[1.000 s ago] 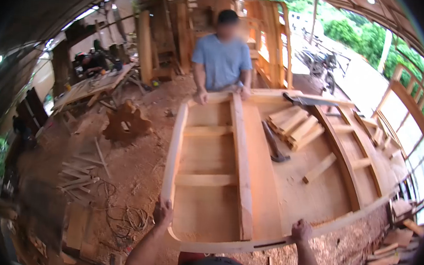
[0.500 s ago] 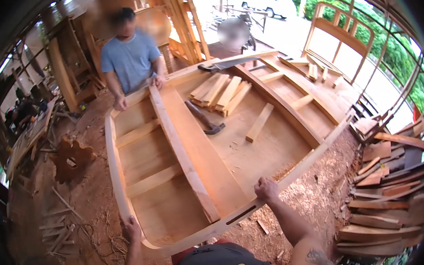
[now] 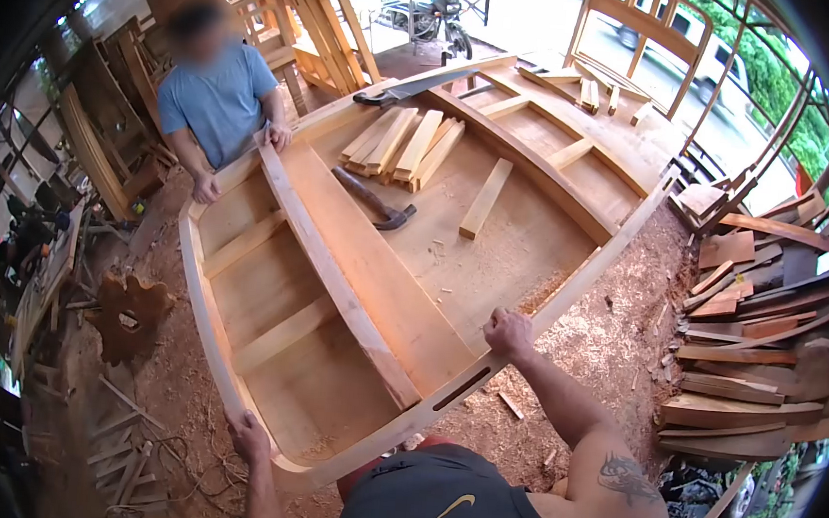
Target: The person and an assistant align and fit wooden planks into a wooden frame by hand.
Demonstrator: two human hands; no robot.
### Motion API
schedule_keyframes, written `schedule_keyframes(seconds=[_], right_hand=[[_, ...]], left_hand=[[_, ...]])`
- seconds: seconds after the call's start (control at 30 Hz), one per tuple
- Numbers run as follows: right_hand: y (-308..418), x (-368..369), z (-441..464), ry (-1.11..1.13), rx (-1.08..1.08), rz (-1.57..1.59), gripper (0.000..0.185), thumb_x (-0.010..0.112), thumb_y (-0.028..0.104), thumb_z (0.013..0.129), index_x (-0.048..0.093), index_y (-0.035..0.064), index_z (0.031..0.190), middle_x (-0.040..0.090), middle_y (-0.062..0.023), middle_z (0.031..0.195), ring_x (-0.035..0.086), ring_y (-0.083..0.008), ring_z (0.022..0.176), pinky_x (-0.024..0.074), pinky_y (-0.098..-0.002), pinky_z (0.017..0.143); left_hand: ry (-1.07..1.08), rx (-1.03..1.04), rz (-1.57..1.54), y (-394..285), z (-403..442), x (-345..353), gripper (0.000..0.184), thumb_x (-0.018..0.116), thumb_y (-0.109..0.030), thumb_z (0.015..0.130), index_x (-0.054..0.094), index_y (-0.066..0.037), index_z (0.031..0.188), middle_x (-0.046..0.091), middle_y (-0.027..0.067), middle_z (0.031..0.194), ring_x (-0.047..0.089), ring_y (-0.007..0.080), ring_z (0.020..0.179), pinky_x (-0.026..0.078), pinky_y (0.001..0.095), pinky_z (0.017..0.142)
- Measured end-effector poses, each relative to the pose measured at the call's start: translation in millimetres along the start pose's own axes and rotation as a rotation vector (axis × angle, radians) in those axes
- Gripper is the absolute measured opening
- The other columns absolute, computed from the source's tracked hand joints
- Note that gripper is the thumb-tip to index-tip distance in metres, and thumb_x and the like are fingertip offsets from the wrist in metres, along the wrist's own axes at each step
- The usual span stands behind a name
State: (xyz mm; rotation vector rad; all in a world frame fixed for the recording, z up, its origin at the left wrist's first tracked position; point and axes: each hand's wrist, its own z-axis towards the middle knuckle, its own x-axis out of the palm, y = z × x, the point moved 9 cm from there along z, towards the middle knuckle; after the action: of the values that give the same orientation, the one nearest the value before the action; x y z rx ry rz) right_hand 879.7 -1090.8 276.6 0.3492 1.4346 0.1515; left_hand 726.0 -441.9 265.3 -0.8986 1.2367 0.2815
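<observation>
A large wooden frame [image 3: 296,334] with curved rails and crosspieces lies before me. Its near left corner is gripped by my left hand [image 3: 250,437], fingers wrapped over the rail. Farther right, my right hand [image 3: 508,333] is closed on the near rail, just past a dark slot. On the panel inside are a hammer [image 3: 376,200], a pile of short wood blocks [image 3: 401,146] and one loose block [image 3: 485,199]. A handsaw [image 3: 416,88] rests across the far rail. Opposite me, a person in a blue shirt [image 3: 217,100] has both hands on the far left part.
Stacked wood offcuts [image 3: 736,382] line the right side. A gear-shaped wood slab [image 3: 129,319] and scattered sticks lie on the left floor. Sawdust and shavings cover the ground. A headboard-like frame [image 3: 647,32], a motorcycle [image 3: 429,15] and a white vehicle stand at the back.
The view has swung to the right, so the frame and the other person appear farther left. Both my hands keep their hold on the rail. The white vehicle appears farther right.
</observation>
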Motion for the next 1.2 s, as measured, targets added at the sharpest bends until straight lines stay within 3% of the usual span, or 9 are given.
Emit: schedule_keyframes(seconds=[0.9, 1.2], right_hand=[[1, -4, -1, 0.018, 0.024, 0.021, 0.021, 0.058, 0.027, 0.084, 0.067, 0.0079, 0.085, 0.07, -0.0149, 0.083, 0.068, -0.0319, 0.083, 0.0506, -0.044, 0.081], [-1, 1, 1, -0.022, 0.015, 0.002, 0.018, 0.058, 0.025, 0.083, 0.067, 0.0092, 0.085, 0.07, -0.0138, 0.085, 0.067, -0.0329, 0.086, 0.0495, -0.0446, 0.08]], left_hand=[[-0.02, 0.008, -0.01, 0, 0, 0, 0.063, 0.051, -0.035, 0.098, 0.027, -0.011, 0.152, 0.054, 0.0302, 0.131, 0.061, 0.0466, 0.107, 0.052, 0.0523, 0.089], [-0.037, 0.016, -0.014, -4, -1, -3, 0.064, 0.052, -0.035, 0.098, 0.028, -0.009, 0.151, 0.056, 0.0294, 0.125, 0.062, 0.046, 0.105, 0.051, 0.0518, 0.087]])
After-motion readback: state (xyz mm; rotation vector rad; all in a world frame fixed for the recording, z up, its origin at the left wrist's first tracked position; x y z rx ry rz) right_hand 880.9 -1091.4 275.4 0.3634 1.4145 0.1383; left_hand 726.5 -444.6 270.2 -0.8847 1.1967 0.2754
